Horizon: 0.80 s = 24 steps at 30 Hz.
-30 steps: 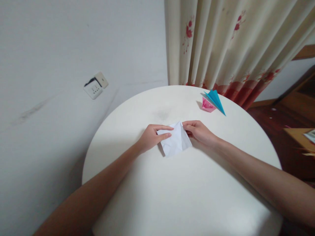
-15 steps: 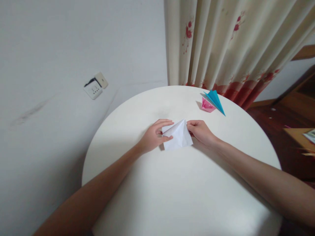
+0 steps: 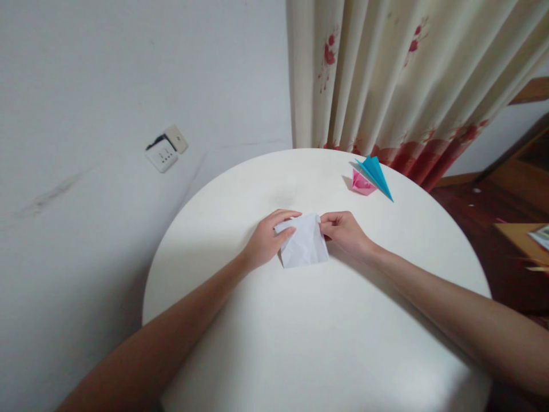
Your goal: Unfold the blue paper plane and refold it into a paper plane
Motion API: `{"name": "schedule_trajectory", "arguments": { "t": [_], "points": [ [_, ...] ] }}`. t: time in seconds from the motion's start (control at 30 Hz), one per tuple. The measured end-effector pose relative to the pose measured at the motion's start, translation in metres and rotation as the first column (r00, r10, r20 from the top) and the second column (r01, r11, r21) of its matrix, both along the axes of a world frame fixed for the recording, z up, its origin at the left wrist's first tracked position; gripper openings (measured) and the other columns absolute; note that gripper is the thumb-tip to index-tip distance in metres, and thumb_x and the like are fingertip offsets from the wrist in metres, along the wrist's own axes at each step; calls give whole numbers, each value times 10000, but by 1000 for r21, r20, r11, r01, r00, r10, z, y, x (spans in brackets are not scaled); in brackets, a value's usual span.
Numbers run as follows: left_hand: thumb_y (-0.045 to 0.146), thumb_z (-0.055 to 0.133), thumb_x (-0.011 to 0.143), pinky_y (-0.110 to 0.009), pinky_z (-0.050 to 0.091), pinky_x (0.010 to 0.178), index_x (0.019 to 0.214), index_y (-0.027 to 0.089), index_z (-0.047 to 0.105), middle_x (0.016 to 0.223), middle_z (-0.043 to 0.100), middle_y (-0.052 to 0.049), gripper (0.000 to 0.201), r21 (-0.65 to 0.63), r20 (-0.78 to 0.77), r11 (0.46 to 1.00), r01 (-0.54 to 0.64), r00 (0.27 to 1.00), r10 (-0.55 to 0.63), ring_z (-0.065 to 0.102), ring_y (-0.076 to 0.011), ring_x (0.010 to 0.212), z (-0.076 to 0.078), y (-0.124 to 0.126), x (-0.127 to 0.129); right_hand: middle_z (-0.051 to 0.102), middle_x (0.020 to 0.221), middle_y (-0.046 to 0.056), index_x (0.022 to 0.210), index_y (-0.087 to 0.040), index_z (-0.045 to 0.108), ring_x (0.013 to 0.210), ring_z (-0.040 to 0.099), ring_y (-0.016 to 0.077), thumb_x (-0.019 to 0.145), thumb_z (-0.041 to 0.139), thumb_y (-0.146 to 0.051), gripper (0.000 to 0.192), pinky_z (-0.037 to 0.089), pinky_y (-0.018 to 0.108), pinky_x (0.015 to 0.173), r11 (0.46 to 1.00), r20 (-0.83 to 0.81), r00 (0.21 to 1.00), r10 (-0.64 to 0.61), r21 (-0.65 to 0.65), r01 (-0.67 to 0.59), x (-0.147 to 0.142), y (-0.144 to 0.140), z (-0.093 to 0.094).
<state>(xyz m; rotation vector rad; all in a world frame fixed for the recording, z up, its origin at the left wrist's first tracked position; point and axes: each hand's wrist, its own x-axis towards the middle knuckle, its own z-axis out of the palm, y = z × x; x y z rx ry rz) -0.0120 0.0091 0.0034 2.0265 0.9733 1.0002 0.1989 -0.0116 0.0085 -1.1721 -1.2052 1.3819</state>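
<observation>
A folded white paper (image 3: 303,247) lies flat on the round white table (image 3: 300,343), roughly square with creases. My left hand (image 3: 266,240) grips its left upper corner, thumb on top and fingers curled behind. My right hand (image 3: 345,233) pinches its right upper corner. Both hands rest on the table near its middle.
A pink folded paper piece (image 3: 362,183) and a blue paper plane (image 3: 376,174) sit at the table's far right edge. A flowered curtain (image 3: 407,80) hangs behind, a wall socket (image 3: 165,150) is on the left wall, and wooden furniture (image 3: 521,229) stands at right.
The white paper went from a raised pointed shape to a flatter, squarer fold. Both hands stayed on its upper corners and drew slightly closer together.
</observation>
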Motion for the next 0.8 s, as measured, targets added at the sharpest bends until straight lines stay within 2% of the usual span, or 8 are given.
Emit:
{"name": "schedule_trajectory", "arguments": {
  "t": [0.1,0.33,0.67,0.8],
  "points": [
    [208,607,886,-364,421,1065,1123,233,727,1230,640,-72,267,79,-32,997,10,999,-7,576,-212,1179,5,-2,0,568,534,-18,580,-168,632,531,518,126,599,743,-267,151,426,285,569,1000,-8,1000,20,-12,-20,0,-1,0],
    [196,650,878,-356,471,1017,1104,240,747,1194,650,-77,250,180,-3,984,6,1000,-6,603,-197,1119,6,-2,-1,604,553,-6,589,-164,640,520,521,121,605,756,-285,169,424,276,564,995,-24,995,97,-12,-97,0,-2,1],
    [222,684,869,-335,529,894,1070,266,761,1217,639,-80,220,233,-39,972,-8,999,18,621,-206,1085,4,-3,-4,597,545,-16,573,-166,645,515,523,118,597,785,-299,195,422,269,563,993,-53,992,111,-26,-113,-1,-3,2],
    [197,705,844,-350,484,960,989,240,770,1160,658,-77,164,247,-30,969,-23,999,31,619,-205,1087,8,-3,-2,591,544,-17,582,-165,642,517,518,117,602,777,-300,192,407,269,563,993,-48,993,111,-29,-112,-1,-3,3]
  ]
}}
